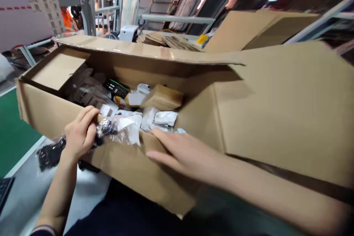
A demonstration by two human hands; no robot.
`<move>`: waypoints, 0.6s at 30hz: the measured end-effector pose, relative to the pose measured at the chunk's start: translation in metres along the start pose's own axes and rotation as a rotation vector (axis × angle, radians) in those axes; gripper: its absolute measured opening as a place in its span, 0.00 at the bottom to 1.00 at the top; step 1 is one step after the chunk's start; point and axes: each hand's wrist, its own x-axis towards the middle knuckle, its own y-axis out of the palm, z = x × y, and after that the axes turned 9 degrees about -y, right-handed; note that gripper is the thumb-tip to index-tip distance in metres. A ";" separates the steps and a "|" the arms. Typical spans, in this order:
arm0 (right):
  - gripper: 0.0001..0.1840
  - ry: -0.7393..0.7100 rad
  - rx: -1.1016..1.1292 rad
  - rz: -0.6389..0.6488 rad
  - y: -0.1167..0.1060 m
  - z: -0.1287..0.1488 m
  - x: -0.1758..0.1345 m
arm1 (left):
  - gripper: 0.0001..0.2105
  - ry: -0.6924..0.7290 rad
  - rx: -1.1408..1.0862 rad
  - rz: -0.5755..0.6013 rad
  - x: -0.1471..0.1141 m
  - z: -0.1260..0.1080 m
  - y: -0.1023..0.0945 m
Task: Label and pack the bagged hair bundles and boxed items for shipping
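Observation:
My left hand (80,132) is closed around a clear plastic bag (52,153) with a black item inside, its exact kind unclear. The bag lies across the near rim of a long open cardboard box (182,177); a white label or paper hangs at its right end. Farther right, my right hand (177,149) grips the box's near edge, thumb outside and fingers over the rim. Inside the box are several packed goods: a small brown carton (163,97), white packets (165,118), plastic-wrapped pieces (88,90) and a black item with a green edge (117,87).
The box's large flap (282,110) spreads out at the right. Flattened cardboard (171,42) is stacked behind the box. A green surface (15,132) lies at the left, with part of a black keyboard (5,190) below. A person in orange (66,18) is in the background.

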 end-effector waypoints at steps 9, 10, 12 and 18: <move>0.23 0.083 0.001 -0.254 -0.024 0.017 -0.002 | 0.16 -0.095 -0.202 -0.152 0.010 -0.018 -0.022; 0.24 0.060 0.098 -0.380 -0.018 0.018 -0.003 | 0.16 -0.113 -0.210 -0.196 0.001 -0.021 -0.024; 0.29 -0.036 0.354 -0.646 -0.003 0.026 -0.005 | 0.16 -0.136 -0.182 -0.258 -0.022 -0.031 -0.031; 0.41 -0.208 0.953 -0.627 0.026 0.073 -0.015 | 0.16 -0.006 -0.189 -0.390 -0.085 -0.074 -0.046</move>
